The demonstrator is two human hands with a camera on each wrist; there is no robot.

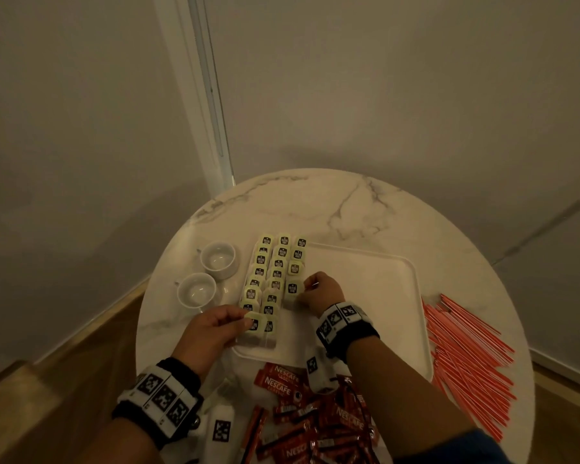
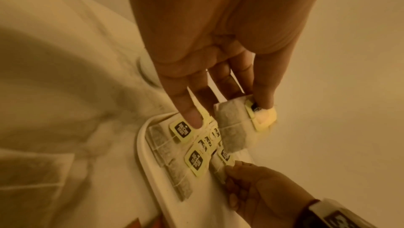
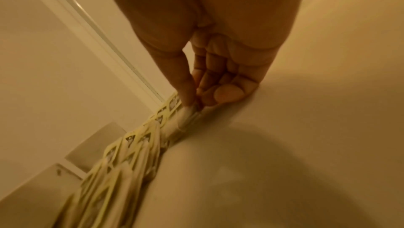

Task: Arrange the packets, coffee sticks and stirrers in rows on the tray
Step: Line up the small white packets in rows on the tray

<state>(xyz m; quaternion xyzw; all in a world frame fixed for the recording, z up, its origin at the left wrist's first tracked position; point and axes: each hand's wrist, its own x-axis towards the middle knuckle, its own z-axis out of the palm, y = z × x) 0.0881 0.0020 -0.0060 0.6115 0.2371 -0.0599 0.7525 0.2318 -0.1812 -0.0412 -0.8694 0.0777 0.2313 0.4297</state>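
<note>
Tea-bag packets (image 1: 277, 272) with yellow-and-black tags lie in three rows along the left side of the white tray (image 1: 375, 272). At the near end of the rows, my left hand (image 1: 245, 324) pinches one tea bag (image 2: 234, 128) between thumb and fingers, and its little finger touches the tag of a laid bag (image 2: 181, 129). My right hand (image 1: 303, 291) pinches the edge of another tea bag (image 1: 292, 291) in the right-hand row; its fingers (image 3: 188, 93) close on the bag's edge (image 3: 188, 118). Red coffee sticks (image 1: 315, 416) lie heaped near me, and red stirrers (image 1: 466, 363) lie right of the tray.
Two white cups (image 1: 218, 259) (image 1: 196, 291) stand left of the tray on the round marble table (image 1: 349, 202). The right part of the tray holds nothing. Walls and a door frame (image 1: 211, 128) stand close behind the table.
</note>
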